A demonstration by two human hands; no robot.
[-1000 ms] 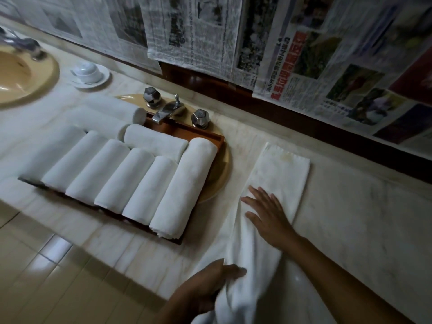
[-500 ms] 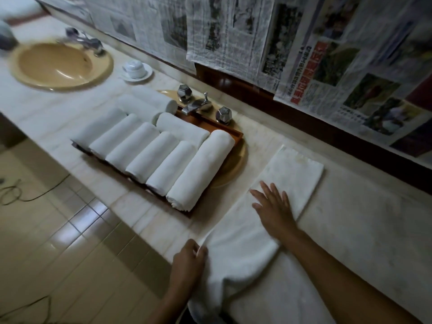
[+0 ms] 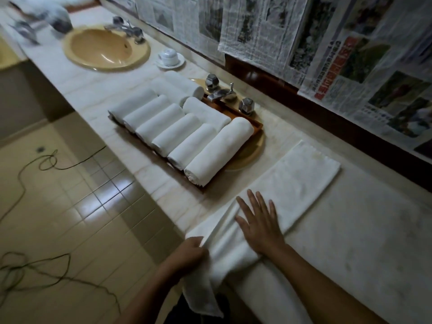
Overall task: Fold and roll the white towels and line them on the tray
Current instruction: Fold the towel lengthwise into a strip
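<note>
Your right hand [image 3: 260,226] flat on the folded white towel [image 3: 301,176], fingers [image 3: 253,202] straight and released, your left hand [image 3: 188,253] grasping its end over the bench [image 3: 374,242] front edge, rolled towels [image 3: 184,134] lined on the tray [image 3: 256,127]

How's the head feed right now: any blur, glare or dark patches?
Head view: dim overall; top-left corner beyond the sink is motion-smeared; floor tiles carry glare; wide lens bows the counter edge; flat towel and right hand look fairly sharp.
</note>
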